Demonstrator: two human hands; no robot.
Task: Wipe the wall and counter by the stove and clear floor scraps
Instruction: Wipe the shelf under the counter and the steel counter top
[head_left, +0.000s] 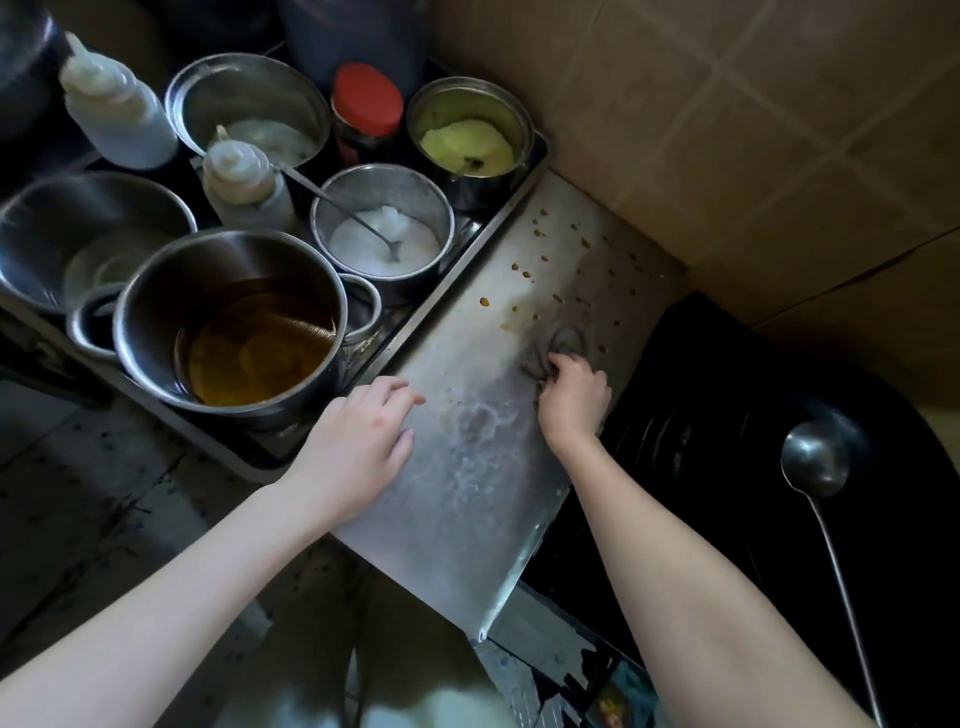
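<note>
A narrow steel counter (483, 467) runs between a tray of pots and the black stove. Its near half is wet and smeared; its far half carries several orange-brown grease spots (527, 274). My right hand (571, 400) is shut on a grey scouring pad (563, 340), pressed to the counter near its right edge. My left hand (358, 447) lies flat on the counter's left edge, fingers spread, holding nothing. The tan tiled wall (727, 130) rises behind the counter. The floor (93, 493) at lower left is stained and speckled.
A metal tray (488, 228) to the left holds an oil pot (234, 322), several steel seasoning bowls, two squeeze bottles and a red-lidded jar (366, 111). A ladle (815, 462) rests in the dark wok (753, 447) on the right.
</note>
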